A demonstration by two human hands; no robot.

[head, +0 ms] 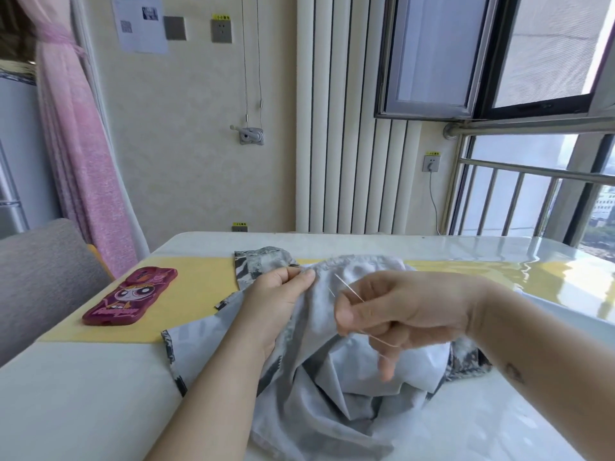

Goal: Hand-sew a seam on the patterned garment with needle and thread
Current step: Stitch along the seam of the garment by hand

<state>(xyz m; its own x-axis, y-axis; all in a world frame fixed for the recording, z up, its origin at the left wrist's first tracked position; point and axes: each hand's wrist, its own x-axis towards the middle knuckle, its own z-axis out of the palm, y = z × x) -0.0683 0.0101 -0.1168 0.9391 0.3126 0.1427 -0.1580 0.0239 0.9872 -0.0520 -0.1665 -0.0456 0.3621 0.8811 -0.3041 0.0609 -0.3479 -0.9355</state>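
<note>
**Mia:** Where is the patterned garment (316, 394) lying?

**Tom:** It is lying all bunched up on the white desk (83, 410), right in front of the person. Its far edge is resting on a yellow mat (199, 287).

**Mia:** What is the left grip (279, 294) doing?

**Tom:** It is pinching the top edge of the cloth between thumb and fingers.

**Mia:** And the right grip (399, 314)?

**Tom:** It is curling tight round a thin needle (349, 287), which is pointing up and to the left. I cannot tell if the tip is touching the cloth. A pale thread (382, 342) is trailing under the fingers.

**Mia:** Is anything getting in the way?

**Tom:** Yes. Both arms are reaching across the cloth and hiding parts of it.

**Mia:** What else is sitting around?

**Tom:** A pink phone case (131, 297) with a cartoon face is lying on the mat, well apart from the cloth. A grey chair (43, 277) is standing at the left. A pink curtain (83, 161) is hanging behind it, and a white radiator (339, 144) is standing by the wall.
</note>
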